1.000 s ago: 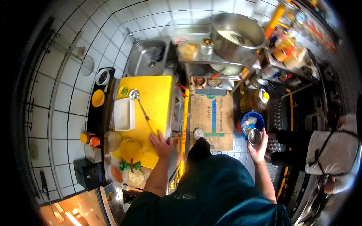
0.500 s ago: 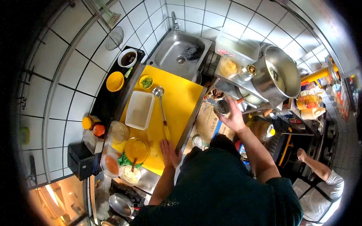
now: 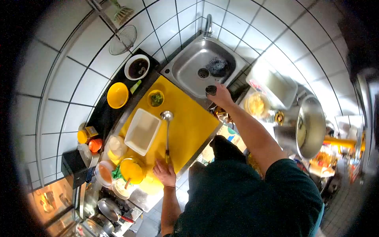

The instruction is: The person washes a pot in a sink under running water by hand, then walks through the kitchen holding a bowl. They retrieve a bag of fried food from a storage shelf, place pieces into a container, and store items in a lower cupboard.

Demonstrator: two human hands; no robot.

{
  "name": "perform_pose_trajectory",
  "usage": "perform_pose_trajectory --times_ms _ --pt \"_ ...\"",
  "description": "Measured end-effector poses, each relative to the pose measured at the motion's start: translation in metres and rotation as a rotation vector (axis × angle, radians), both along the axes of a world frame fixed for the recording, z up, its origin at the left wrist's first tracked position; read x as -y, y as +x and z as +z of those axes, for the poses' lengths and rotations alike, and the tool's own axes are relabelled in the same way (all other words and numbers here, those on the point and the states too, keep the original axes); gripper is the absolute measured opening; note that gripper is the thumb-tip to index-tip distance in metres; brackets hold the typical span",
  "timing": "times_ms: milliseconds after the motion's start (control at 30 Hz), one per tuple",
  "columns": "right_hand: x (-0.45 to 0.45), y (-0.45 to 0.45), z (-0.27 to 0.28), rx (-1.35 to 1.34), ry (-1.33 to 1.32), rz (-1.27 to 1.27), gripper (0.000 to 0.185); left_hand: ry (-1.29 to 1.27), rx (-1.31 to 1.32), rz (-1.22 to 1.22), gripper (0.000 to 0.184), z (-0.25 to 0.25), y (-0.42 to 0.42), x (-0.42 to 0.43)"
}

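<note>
In the head view, your right hand (image 3: 222, 96), near the upper middle of the frame, is closed around a small cup (image 3: 211, 91) whose round top looks dark. You have it at the near rim of the sink (image 3: 182, 70), by the far corner of the yellow board (image 3: 193, 118); whether the cup touches the rim, you cannot tell from here.

Your left hand (image 3: 165, 173), below the middle of the frame, lies on the near edge of the board with its fingers loosely spread, gripping nothing. The handle end of the ladle (image 3: 167, 115) lies right by those fingers; contact is unclear.

Left of the ladle you have a white tray (image 3: 142, 134), and above that a small yellow bowl (image 3: 149, 100) with green bits in it. Just left of your left hand stands a jug (image 3: 132, 170) of something yellow, near the lower left.

In the sink, a dark scourer (image 3: 217, 66) sits beside the drain. Right of your right arm, a tub (image 3: 267, 111) of yellow food stands near a large steel pot (image 3: 286, 137).
</note>
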State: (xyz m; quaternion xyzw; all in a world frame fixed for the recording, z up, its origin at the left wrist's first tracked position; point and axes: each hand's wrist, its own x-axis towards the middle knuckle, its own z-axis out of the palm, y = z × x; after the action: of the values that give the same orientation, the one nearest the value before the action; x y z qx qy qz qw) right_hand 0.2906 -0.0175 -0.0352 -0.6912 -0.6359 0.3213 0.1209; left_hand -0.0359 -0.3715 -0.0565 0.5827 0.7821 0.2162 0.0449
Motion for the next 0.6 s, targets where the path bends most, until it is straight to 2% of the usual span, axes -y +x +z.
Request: perform_pose_trajectory --times_ms 167,267,367,467,533,600 --pt "-0.093 -0.038 -0.036 0.076 -0.107 0.142 0.092 -0.099 -0.162 0.113 0.068 -0.02 0.023 -0.008" --pt "-0.131 -0.058 -0.082 0.033 -0.19 0.201 0.092 -0.088 -0.219 0.098 0.07 -0.035 0.019 -0.003" --pt "-0.156 -0.077 -0.132 0.013 -0.152 0.234 0.092 -0.125 -0.251 0.127 0.07 -0.037 0.02 -0.005" --pt "-0.175 -0.082 -0.133 0.023 -0.093 0.266 0.089 -0.124 -0.282 0.125 0.07 -0.036 0.021 -0.01" --pt "-0.207 -0.068 -0.106 -0.104 -0.171 -0.006 0.083 -0.121 -0.279 0.127 0.071 -0.036 0.021 -0.013" --pt "-0.25 -0.046 -0.087 -0.122 0.134 -0.138 0.078 -0.108 -0.291 0.116 0.071 -0.038 0.019 -0.01"
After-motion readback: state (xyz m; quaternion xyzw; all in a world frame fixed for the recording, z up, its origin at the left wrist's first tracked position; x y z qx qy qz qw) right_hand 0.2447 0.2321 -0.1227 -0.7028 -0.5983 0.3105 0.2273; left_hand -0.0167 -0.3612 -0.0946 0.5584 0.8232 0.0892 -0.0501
